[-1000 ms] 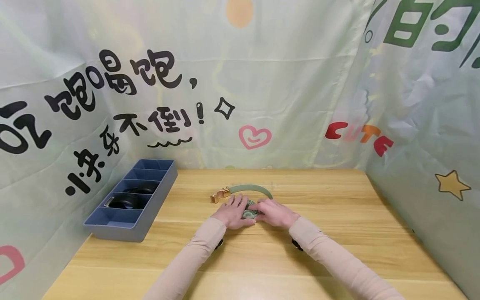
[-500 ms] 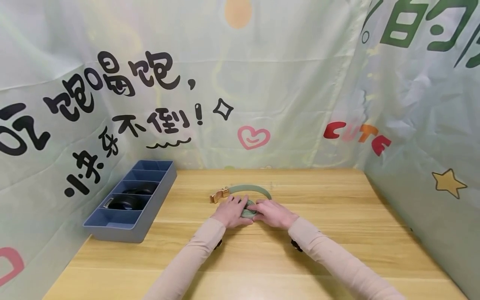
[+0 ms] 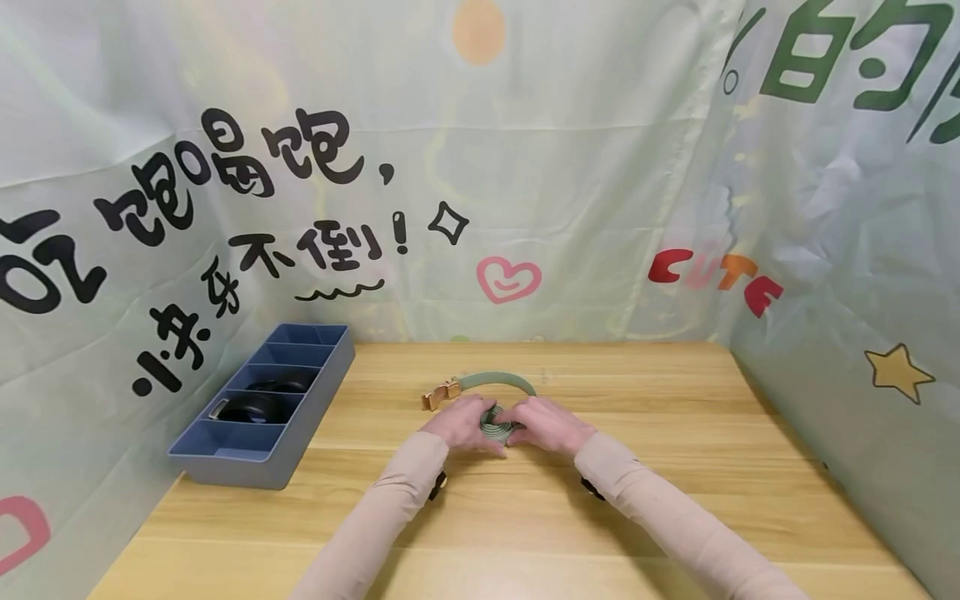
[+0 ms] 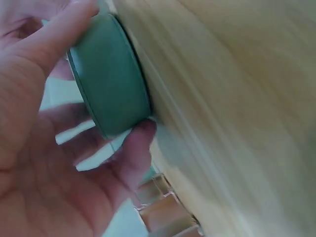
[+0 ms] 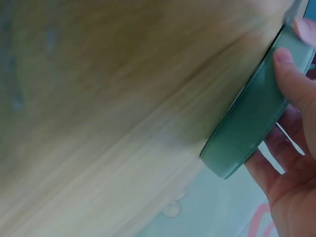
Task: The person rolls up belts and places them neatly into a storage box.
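Note:
A green belt stands on its edge on the table, most of it wound into a spiral coil point(image 3: 497, 428). Its loose stretch point(image 3: 495, 378) arcs behind the hands to a rose-gold buckle point(image 3: 440, 393) at the left. My left hand point(image 3: 459, 423) curls round the coil's left side; in the left wrist view thumb and fingers lie along the green strap point(image 4: 111, 79). From the other side my right hand point(image 3: 553, 427) grips the coil, index finger reaching into its centre. The right wrist view shows its thumb on the outer strap point(image 5: 247, 123).
At the left of the wooden table point(image 3: 637, 517) stands a blue-grey compartment tray point(image 3: 262, 471). Two coiled black belts sit in separate compartments of it, the nearer black belt point(image 3: 253, 407) showing a silver buckle. Printed fabric walls point(image 3: 585, 200) enclose the back and sides.
The left fingers, earlier laid flatter over the coil, have drawn back and bent at its side. More of the coil's top shows, and the loose arc's right end has shifted slightly left.

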Tool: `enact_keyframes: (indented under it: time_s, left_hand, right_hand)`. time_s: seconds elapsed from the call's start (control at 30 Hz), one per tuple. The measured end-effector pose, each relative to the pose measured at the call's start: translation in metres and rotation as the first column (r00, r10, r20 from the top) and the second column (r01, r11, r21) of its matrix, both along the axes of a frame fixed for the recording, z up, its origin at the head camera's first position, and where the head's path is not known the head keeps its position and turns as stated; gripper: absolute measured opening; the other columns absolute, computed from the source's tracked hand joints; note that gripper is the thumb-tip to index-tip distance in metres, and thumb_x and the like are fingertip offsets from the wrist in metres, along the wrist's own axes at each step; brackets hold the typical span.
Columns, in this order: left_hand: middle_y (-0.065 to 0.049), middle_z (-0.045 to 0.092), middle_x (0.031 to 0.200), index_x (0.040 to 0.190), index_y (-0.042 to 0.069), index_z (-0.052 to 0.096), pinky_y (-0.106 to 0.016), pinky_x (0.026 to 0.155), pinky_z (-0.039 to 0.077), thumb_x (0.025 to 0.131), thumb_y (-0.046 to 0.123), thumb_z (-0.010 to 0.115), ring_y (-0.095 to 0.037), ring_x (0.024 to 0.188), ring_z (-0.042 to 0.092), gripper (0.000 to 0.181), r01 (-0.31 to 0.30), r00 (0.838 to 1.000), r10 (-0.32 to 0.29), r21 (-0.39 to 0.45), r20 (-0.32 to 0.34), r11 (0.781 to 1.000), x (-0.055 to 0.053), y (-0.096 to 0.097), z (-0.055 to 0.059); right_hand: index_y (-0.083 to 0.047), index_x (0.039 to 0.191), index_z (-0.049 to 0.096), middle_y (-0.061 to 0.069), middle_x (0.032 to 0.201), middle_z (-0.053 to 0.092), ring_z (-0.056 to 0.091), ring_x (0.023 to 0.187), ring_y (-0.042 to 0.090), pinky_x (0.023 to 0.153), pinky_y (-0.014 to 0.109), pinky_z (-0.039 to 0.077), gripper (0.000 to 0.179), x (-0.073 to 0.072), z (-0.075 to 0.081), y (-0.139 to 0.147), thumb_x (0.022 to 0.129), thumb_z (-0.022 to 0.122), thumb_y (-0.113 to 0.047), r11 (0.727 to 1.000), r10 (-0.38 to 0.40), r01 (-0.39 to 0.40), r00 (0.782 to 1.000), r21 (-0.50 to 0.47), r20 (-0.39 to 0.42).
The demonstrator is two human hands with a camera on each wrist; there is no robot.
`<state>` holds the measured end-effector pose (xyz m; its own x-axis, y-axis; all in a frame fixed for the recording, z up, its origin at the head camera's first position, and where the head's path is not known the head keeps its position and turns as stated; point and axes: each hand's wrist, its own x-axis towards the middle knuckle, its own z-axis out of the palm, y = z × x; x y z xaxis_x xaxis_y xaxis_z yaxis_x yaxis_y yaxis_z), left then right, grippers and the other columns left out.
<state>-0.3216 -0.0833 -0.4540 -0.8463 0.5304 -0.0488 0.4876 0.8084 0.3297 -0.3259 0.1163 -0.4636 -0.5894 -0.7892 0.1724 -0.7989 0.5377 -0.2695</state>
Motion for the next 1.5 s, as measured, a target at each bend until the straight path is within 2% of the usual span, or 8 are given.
enact_keyframes:
  time_s: [0.13, 0.3, 0.4, 0.57, 0.7, 0.97, 1.23, 1.5]
  left_hand:
    - [0.003, 0.069, 0.104, 0.113, 0.02, 0.067, -0.033, 0.081, 0.05, 0.068, 0.058, 0.082, -0.015, 0.093, 0.063, 0.06, -0.055, 0.998, 0.055, 0.013, 0.0, 0.998, -0.001, 0.002, 0.002]
    - [0.008, 0.068, 0.106, 0.113, 0.026, 0.065, -0.03, 0.084, 0.048, 0.07, 0.042, 0.086, -0.011, 0.093, 0.06, 0.05, 0.035, 0.999, -0.035, -0.002, 0.006, 0.999, -0.004, 0.0, 0.005]
    - [0.008, 0.067, 0.105, 0.112, 0.024, 0.064, -0.028, 0.084, 0.047, 0.069, 0.036, 0.088, -0.01, 0.092, 0.059, 0.05, 0.07, 0.997, -0.07, -0.004, 0.027, 0.998, -0.005, -0.002, 0.005]
    - [0.005, 0.065, 0.094, 0.104, 0.016, 0.064, -0.029, 0.077, 0.048, 0.067, 0.049, 0.086, -0.011, 0.083, 0.058, 0.054, -0.01, 1.0, 0.009, -0.013, -0.018, 1.0, -0.003, -0.001, 0.005]
    - [0.007, 0.061, 0.081, 0.095, 0.018, 0.064, -0.027, 0.068, 0.046, 0.065, 0.056, 0.085, -0.01, 0.072, 0.054, 0.053, -0.044, 0.997, 0.043, -0.015, -0.069, 0.999, 0.0, 0.001, 0.004]
    - [0.009, 0.064, 0.094, 0.105, 0.021, 0.064, -0.025, 0.077, 0.045, 0.069, 0.036, 0.088, -0.009, 0.084, 0.054, 0.046, 0.046, 0.998, -0.047, 0.011, 0.034, 0.999, 0.002, 0.002, -0.002]
    - [0.007, 0.057, 0.074, 0.085, 0.016, 0.062, -0.023, 0.06, 0.043, 0.064, 0.056, 0.085, -0.008, 0.066, 0.049, 0.051, -0.055, 0.997, 0.056, 0.01, -0.059, 0.998, 0.005, 0.01, -0.007]
    - [0.008, 0.062, 0.086, 0.098, 0.018, 0.064, -0.023, 0.072, 0.046, 0.069, 0.037, 0.088, -0.008, 0.077, 0.055, 0.042, 0.033, 0.999, -0.033, 0.039, 0.021, 0.999, 0.002, 0.006, 0.004]
  right_hand:
    - [-0.023, 0.108, 0.072, -0.009, 0.092, 0.072, 0.064, 0.079, 0.004, 0.072, 0.022, 0.051, 0.021, -0.002, 0.001, -0.001, 0.087, 0.072, -0.023, 1.0, 0.013, -0.013, 1.0, 0.013, -0.007]
    - [-0.015, 0.124, 0.068, 0.001, 0.107, 0.072, 0.067, 0.097, 0.013, 0.084, 0.029, 0.054, 0.041, -0.004, 0.002, 0.004, 0.084, 0.075, -0.015, 0.998, 0.046, -0.044, 0.999, 0.044, -0.029]
    - [-0.016, 0.123, 0.068, 0.0, 0.105, 0.072, 0.066, 0.094, 0.012, 0.083, 0.028, 0.053, 0.04, -0.004, 0.001, 0.005, 0.084, 0.076, -0.019, 0.996, 0.055, -0.053, 0.998, 0.068, -0.037]
    - [-0.018, 0.109, 0.072, -0.007, 0.092, 0.072, 0.063, 0.079, 0.003, 0.073, 0.022, 0.051, 0.028, -0.005, 0.001, 0.002, 0.082, 0.077, -0.023, 0.999, 0.036, -0.035, 0.998, 0.02, -0.044]
    - [-0.021, 0.107, 0.071, -0.008, 0.09, 0.071, 0.062, 0.077, 0.003, 0.071, 0.021, 0.05, 0.023, -0.004, 0.002, 0.0, 0.085, 0.074, -0.022, 0.998, 0.057, -0.056, 0.998, 0.015, -0.041]
    - [-0.016, 0.123, 0.067, 0.001, 0.105, 0.07, 0.066, 0.094, 0.013, 0.083, 0.029, 0.053, 0.039, -0.003, -0.004, 0.008, 0.084, 0.075, -0.016, 0.996, 0.081, -0.08, 0.996, 0.046, -0.024]
    - [-0.015, 0.115, 0.071, -0.001, 0.1, 0.072, 0.064, 0.087, 0.007, 0.079, 0.023, 0.052, 0.034, -0.002, -0.003, 0.005, 0.082, 0.075, -0.023, 0.998, 0.064, -0.064, 0.998, 0.01, -0.006]
    - [-0.015, 0.121, 0.067, 0.002, 0.105, 0.07, 0.063, 0.093, 0.009, 0.084, 0.026, 0.052, 0.039, -0.005, 0.003, 0.008, 0.082, 0.076, -0.015, 0.996, 0.084, -0.086, 0.996, 0.036, 0.034]
